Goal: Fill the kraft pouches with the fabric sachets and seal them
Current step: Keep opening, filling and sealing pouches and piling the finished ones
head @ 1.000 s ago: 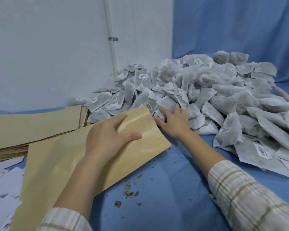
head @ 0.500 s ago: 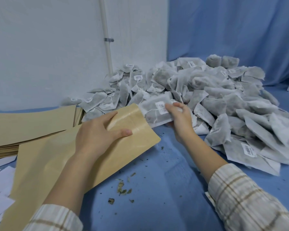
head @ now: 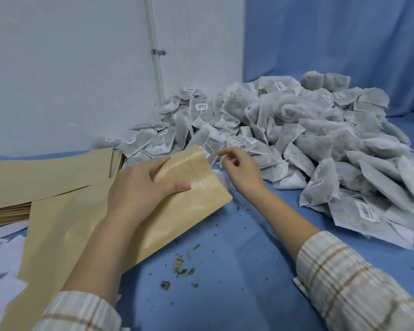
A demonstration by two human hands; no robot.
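My left hand grips the open mouth of a kraft pouch, thumb on top and fingers tucked inside the opening. The pouch lies slanted on the blue cloth with its mouth toward a big heap of white fabric sachets. My right hand hovers just right of the pouch mouth with its fingers loosely apart and nothing plainly in it. A small white bit of sachet shows between the pouch's edge and that hand. Whether a sachet sits inside the pouch is hidden.
A stack of flat kraft pouches lies at the left, with white printed papers below it. Dried herb crumbs are scattered on the blue cloth in front. A white pipe runs up the wall behind.
My right hand took a sachet from the heap and brought it to the pouch mouth. The sachet is now out of sight and the hand's fingers have spread. My left hand kept hold of the pouch.
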